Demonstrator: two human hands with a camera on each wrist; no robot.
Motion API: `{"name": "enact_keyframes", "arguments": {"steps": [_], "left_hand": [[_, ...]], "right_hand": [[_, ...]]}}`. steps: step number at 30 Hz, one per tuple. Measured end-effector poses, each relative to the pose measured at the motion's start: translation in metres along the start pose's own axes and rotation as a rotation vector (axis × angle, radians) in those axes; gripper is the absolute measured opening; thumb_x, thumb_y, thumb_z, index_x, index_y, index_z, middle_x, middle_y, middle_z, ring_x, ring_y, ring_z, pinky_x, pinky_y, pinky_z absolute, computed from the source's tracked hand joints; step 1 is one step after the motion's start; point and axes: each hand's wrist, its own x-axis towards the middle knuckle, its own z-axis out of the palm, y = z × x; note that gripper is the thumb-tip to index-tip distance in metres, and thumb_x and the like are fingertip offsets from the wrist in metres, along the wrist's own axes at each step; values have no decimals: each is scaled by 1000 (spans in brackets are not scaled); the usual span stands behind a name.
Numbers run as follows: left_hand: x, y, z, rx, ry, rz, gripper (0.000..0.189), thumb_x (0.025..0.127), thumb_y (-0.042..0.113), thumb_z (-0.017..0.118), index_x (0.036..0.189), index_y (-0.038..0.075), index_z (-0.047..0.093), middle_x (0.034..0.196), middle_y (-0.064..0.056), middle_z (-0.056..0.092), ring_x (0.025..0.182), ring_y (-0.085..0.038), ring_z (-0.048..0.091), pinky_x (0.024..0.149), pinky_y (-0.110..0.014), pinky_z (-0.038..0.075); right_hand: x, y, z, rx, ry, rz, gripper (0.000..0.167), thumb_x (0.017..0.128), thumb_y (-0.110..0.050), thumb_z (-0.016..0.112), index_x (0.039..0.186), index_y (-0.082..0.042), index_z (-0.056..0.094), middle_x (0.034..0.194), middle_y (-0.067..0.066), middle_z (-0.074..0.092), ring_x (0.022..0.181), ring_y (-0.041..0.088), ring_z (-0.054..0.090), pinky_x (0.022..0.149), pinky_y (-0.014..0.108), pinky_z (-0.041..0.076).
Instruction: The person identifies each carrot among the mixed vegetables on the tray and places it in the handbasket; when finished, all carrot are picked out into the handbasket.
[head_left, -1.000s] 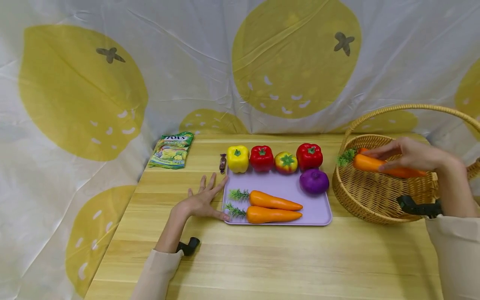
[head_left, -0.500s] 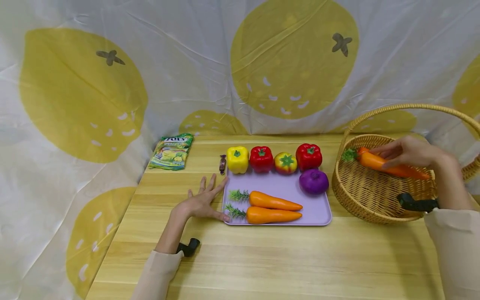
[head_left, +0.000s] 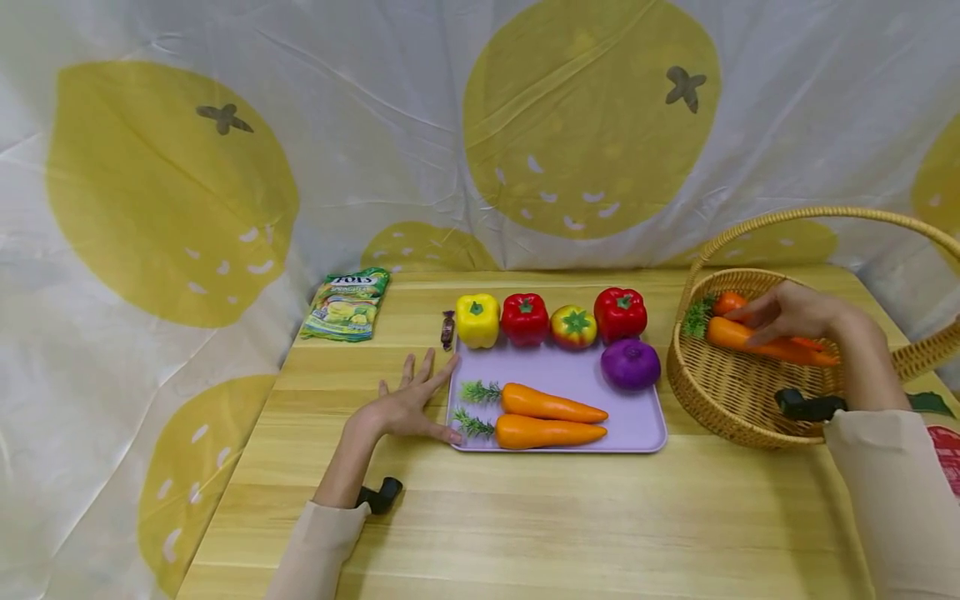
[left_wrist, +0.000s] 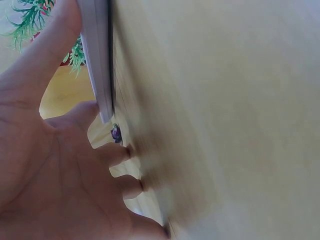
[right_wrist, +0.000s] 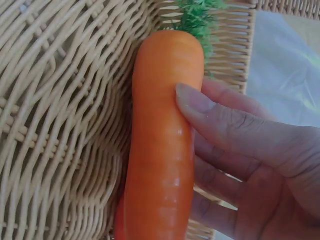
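In the head view my right hand (head_left: 798,321) grips an orange carrot (head_left: 765,343) with green leaves, low inside the wicker basket (head_left: 731,408). The right wrist view shows the thumb on the near side of this carrot (right_wrist: 162,135) and the other fingers behind it. Another orange vegetable (head_left: 729,302) lies behind it in the basket, partly hidden. My left hand (head_left: 408,410) is spread at the left edge of a lilac tray (head_left: 637,425), thumb and index finger at its rim. Two carrots (head_left: 555,403) lie side by side on the tray, leaves toward that hand.
Along the tray's back stand a yellow pepper (head_left: 477,321), two red peppers (head_left: 525,319) and a yellow-red tomato (head_left: 573,327), with a purple onion (head_left: 631,364) at right. A wrapped candy (head_left: 447,330) and a green candy bag (head_left: 347,305) lie left. The basket's handle (head_left: 817,213) arches high.
My right hand has lowered the carrot into the basket, beside the other orange vegetable, and shifted slightly left. A red item now shows at the right edge. My left hand has stayed put.
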Motion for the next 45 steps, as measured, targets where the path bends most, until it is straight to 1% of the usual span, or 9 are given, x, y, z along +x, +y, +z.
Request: {"name": "enact_keyframes", "arguments": {"steps": [5, 11, 15, 19, 24, 26, 31, 38, 45], "left_hand": [[-1, -1, 0, 2, 5, -2, 123, 79, 60, 83, 167, 33, 2, 173, -14, -21, 157, -47, -22, 112, -86, -7], [-3, -3, 1, 9, 8, -6, 124, 78, 61, 83, 167, 33, 2, 173, -15, -20, 157, -47, -21, 112, -87, -6], [-4, -4, 1, 4, 0, -11, 124, 79, 61, 83, 167, 34, 2, 173, -15, -21, 157, -47, -22, 112, -86, -7], [-5, -4, 0, 9, 0, -15, 123, 79, 61, 82, 167, 34, 1, 173, -14, -22, 157, -46, -23, 113, -86, -8], [-3, -5, 1, 14, 0, -15, 123, 79, 63, 82, 167, 34, 1, 173, -15, -20, 157, -47, -21, 112, -86, -6], [-3, -5, 1, 14, 0, -17, 123, 79, 63, 82, 167, 34, 1, 173, -15, -19, 157, -47, -21, 112, -86, -6], [-3, -4, 1, 2, 4, -15, 123, 79, 61, 83, 168, 33, 2, 173, -14, -19, 157, -46, -21, 113, -86, -6], [-3, -3, 1, 3, 5, -10, 123, 79, 62, 82, 168, 32, 3, 173, -14, -19, 158, -46, -21, 113, -86, -5], [-3, -1, 1, 2, 6, -9, 123, 79, 61, 83, 168, 32, 3, 173, -15, -18, 158, -46, -21, 113, -86, -5]], "right_hand": [[3, 8, 5, 63, 16, 23, 56, 87, -15, 83, 135, 8, 63, 126, 27, 71, 95, -9, 65, 81, 17, 55], [3, 17, 11, 187, 11, 32, 58, 90, -15, 80, 140, 4, 60, 130, 27, 69, 97, -7, 68, 80, 21, 59], [5, 20, 15, 228, 19, 29, 53, 90, -13, 80, 139, 0, 63, 127, 25, 70, 96, -8, 68, 79, 21, 60], [7, 23, 17, 224, 42, 22, 51, 89, -11, 80, 137, 0, 65, 126, 25, 71, 97, -12, 65, 79, 19, 59], [8, 25, 19, 275, 36, 52, 48, 90, -9, 80, 135, 0, 66, 125, 22, 72, 94, -8, 69, 79, 24, 62], [8, 25, 20, 324, 24, 66, 49, 90, -8, 79, 135, 1, 65, 124, 21, 73, 91, -3, 72, 78, 28, 63], [6, 24, 19, 281, 63, 51, 50, 87, -11, 83, 132, 2, 68, 122, 17, 75, 91, -4, 72, 76, 25, 63], [3, 25, 19, 144, 123, 50, 49, 84, -21, 87, 128, -3, 73, 125, 12, 75, 97, -19, 57, 77, 17, 57], [1, 24, 19, 204, 126, 76, 46, 85, -17, 86, 126, -1, 74, 113, -3, 80, 93, -13, 64, 75, 21, 60]]}}
